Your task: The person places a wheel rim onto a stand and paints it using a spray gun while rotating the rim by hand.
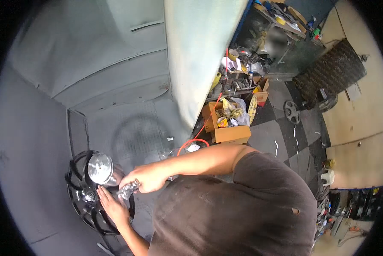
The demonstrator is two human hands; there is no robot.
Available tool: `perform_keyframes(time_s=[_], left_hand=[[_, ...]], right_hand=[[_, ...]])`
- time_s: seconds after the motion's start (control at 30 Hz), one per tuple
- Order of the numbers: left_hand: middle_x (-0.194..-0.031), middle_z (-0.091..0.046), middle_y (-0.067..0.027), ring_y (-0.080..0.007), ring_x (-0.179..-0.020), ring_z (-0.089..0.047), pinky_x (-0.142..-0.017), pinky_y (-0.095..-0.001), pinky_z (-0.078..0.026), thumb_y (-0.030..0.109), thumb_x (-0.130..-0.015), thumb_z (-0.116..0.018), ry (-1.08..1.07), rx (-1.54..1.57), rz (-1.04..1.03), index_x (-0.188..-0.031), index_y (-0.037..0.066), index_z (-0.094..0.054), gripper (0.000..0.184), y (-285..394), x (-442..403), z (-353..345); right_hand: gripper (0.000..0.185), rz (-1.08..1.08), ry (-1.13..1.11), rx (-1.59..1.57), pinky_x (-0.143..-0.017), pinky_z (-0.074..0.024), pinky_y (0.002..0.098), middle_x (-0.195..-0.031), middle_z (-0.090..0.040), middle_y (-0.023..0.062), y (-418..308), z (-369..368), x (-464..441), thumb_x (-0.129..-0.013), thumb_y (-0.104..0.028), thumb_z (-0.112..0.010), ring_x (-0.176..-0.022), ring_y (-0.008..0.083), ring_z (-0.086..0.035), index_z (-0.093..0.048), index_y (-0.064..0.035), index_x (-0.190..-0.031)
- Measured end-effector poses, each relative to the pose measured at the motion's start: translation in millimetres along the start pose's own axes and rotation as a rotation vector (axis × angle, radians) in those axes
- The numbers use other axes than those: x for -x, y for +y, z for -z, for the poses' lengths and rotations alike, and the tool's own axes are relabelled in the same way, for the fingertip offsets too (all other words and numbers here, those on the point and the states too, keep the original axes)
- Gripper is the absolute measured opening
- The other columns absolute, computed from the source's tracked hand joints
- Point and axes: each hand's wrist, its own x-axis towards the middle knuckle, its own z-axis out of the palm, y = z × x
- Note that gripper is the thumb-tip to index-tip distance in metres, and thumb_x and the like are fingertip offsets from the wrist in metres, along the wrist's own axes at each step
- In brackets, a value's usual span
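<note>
A spray gun (128, 189) with a metallic body and a round cup (100, 168) is gripped by my right hand (145, 179), its fingers wrapped round the handle. The cup hangs over a glossy black wheel rim (78, 194) with several curved spokes, at the lower left. My left hand (114, 207) is open, its fingers stretched out beside the gun and over the rim's near side. Whether those fingertips touch the gun or the rim, I cannot tell. Part of the rim is hidden behind my hands and the cup.
Grey, paint-dusted walls (33, 141) enclose the rim. A pale panel (195, 47) stands upright at the top middle. An orange hose (190, 141) curves past an open cardboard box (232, 134) of clutter. Another dark wheel cover (292, 112) sits on the checkered floor (268, 136).
</note>
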Motion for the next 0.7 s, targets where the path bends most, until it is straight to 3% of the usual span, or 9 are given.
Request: perform_keyframes(time_s=[0.13,0.23,0.4,0.5,0.6,0.7], left_hand=[[-0.156,-0.026,-0.0269,-0.0383,-0.146,-0.025,-0.118,-0.0492,-0.023,0.026,-0.089,-0.055,-0.102,-0.124,0.03,-0.151,-0.007,-0.021,0.078,-12.0,-9.3,-7.4],[-0.156,-0.027,-0.0268,-0.0386,-0.145,-0.026,-0.117,-0.0498,-0.023,0.029,-0.09,-0.055,0.037,-0.055,-0.02,-0.151,-0.006,-0.02,0.078,-16.5,-10.1,-12.2],[-0.157,-0.026,-0.0238,-0.0394,-0.146,-0.025,-0.118,-0.0476,-0.023,0.035,-0.089,-0.058,-0.035,-0.108,0.04,-0.153,-0.004,-0.019,0.084,-25.5,-1.3,-10.8],[-0.159,-0.023,-0.0225,-0.0379,-0.147,-0.022,-0.119,-0.0489,-0.02,0.037,-0.087,-0.058,0.074,-0.033,0.015,-0.153,-0.003,-0.018,0.087,-27.1,2.8,-13.8],[-0.158,-0.024,-0.0236,-0.0391,-0.147,-0.022,-0.119,-0.0496,-0.02,0.036,-0.087,-0.058,-0.031,-0.189,0.156,-0.153,-0.004,-0.018,0.087,15.4,4.8,7.6],[-0.154,-0.028,-0.0294,-0.0391,-0.146,-0.024,-0.119,-0.0511,-0.019,0.031,-0.085,-0.056,0.098,-0.204,-0.008,-0.149,-0.008,-0.026,0.081,-0.7,17.0,-21.5]], right_hand=[[0.056,-0.002,-0.045,-0.084,-0.084,-0.0489,0.0397,-0.102,-0.068,0.0137,-20.7,5.9,9.7,-0.077,0.005,-0.052,-0.096,0.0257,-0.064,-0.053,-0.003,-0.133],[0.056,0.057,-0.002,-0.105,-0.083,-0.049,0.0385,-0.1,-0.068,0.012,-19.4,0.9,16.2,-0.077,0.004,-0.052,-0.093,0.0242,-0.064,-0.053,-0.0029,-0.133],[0.053,0.072,0.007,-0.171,-0.079,-0.0486,0.0353,-0.095,-0.066,0.0094,-14.4,-7.4,23.3,-0.079,0.003,-0.052,-0.088,0.0206,-0.062,-0.055,-0.0038,-0.132],[0.051,0.073,0.004,-0.109,-0.079,-0.0486,0.0356,-0.096,-0.067,0.0099,-24.3,-0.9,38.2,-0.08,0.002,-0.054,-0.088,0.0206,-0.062,-0.056,-0.0037,-0.131],[0.05,0.104,-0.016,-0.194,-0.08,-0.049,0.036,-0.098,-0.068,0.0108,-15.9,1.6,51.0,-0.081,0.001,-0.056,-0.089,0.0211,-0.063,-0.056,-0.0037,-0.13],[0.05,0.167,0.002,-0.2,-0.083,-0.0489,0.0365,-0.102,-0.069,0.0135,-2.8,3.0,61.3,-0.079,0.002,-0.058,-0.093,0.0232,-0.064,-0.057,-0.0023,-0.128]])
